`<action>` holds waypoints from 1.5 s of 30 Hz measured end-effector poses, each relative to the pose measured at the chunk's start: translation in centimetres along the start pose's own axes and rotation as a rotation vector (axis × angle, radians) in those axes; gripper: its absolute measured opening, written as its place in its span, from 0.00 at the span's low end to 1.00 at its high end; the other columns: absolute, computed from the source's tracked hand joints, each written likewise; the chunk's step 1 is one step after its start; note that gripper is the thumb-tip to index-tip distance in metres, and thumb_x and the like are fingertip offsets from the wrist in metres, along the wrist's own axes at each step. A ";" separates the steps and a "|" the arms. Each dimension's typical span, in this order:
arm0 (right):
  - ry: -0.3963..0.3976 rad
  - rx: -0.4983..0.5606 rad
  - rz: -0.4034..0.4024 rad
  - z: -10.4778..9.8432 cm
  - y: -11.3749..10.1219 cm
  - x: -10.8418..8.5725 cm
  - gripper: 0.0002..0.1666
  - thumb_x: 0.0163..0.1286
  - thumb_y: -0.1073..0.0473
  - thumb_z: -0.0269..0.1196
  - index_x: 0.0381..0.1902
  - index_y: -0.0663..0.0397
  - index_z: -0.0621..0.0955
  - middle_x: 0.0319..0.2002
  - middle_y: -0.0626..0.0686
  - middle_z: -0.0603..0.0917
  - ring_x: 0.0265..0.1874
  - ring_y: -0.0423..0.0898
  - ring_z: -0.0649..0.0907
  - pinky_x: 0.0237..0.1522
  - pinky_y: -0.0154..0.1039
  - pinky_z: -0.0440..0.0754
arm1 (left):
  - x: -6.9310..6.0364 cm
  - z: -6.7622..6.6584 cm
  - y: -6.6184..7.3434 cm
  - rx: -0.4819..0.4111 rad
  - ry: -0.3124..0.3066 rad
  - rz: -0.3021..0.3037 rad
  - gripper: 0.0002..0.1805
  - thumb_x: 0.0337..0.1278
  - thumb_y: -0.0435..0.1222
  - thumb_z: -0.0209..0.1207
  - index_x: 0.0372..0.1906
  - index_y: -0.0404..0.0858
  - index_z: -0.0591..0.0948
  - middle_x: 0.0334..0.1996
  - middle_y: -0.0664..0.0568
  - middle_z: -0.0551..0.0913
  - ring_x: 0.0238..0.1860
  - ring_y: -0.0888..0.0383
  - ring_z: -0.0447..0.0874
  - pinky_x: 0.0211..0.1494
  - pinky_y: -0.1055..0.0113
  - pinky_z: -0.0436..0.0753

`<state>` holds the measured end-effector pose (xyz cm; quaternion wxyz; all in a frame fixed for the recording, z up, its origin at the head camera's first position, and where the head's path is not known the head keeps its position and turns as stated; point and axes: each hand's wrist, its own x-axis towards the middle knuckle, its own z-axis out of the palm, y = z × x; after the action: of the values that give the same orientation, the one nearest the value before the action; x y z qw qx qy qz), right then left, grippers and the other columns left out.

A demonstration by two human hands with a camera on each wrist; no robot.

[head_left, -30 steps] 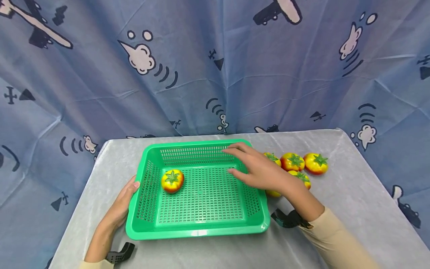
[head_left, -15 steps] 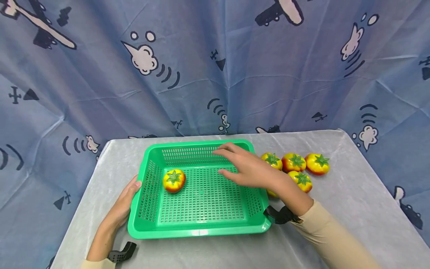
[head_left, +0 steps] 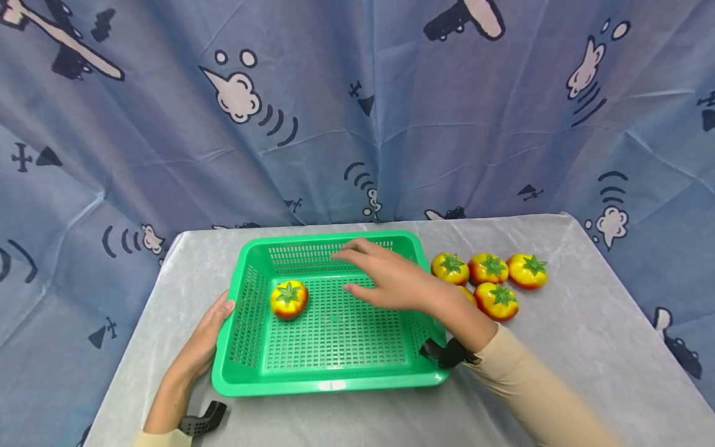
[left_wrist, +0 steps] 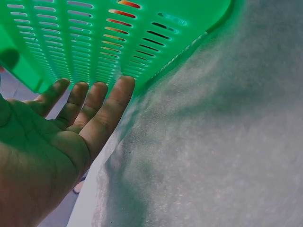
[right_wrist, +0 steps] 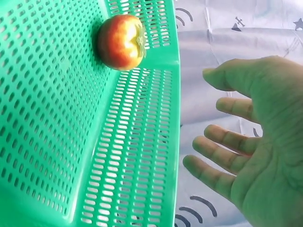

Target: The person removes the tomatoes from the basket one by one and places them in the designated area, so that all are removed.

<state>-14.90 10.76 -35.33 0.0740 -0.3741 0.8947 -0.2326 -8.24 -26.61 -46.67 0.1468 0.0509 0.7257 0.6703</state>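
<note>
A green perforated plastic basket (head_left: pixel 329 388) stands on the table. Inside, toward its left end, sits one yellow-and-red fruit with a green leafy top (head_left: pixel 288 300), which looks like a tomato or persimmon. My left hand (head_left: pixel 203 338) holds the basket's left side, thumb at the rim; in the left wrist view its fingers (left_wrist: pixel 106 111) lie against the outer wall. My right hand (head_left: pixel 391 279) hovers over the right half of the basket, fingers spread and loosely bent, holding nothing. The right wrist view also shows the fruit (right_wrist: pixel 122 42), apart from that hand.
Several similar fruits (head_left: pixel 496 301) lie on the table just right of the basket, one partly hidden by the right forearm. A grey-white cloth (head_left: pixel 586 347) covers the table. Behind it hangs a blue patterned curtain (head_left: pixel 313 174).
My right hand has moved left over the basket, uncovering more of the fruits on the right. The left hand, the basket and the fruit inside stay about where they were.
</note>
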 end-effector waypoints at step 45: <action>-0.262 -0.053 -0.027 7.0 -2.6 7.5 0.35 0.76 0.50 0.68 0.77 0.46 0.73 0.73 0.56 0.72 0.63 0.48 0.80 0.62 0.41 0.85 | -0.2 -0.3 -0.2 -0.024 -0.016 0.036 0.36 0.89 0.46 0.33 0.85 0.28 0.44 0.55 0.52 0.84 0.50 0.57 0.92 0.52 0.58 0.94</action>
<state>-16.39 1.39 -39.92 0.1771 -0.4150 0.8781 -0.1592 -8.09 -26.93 -46.85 0.1409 0.0674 0.7153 0.6812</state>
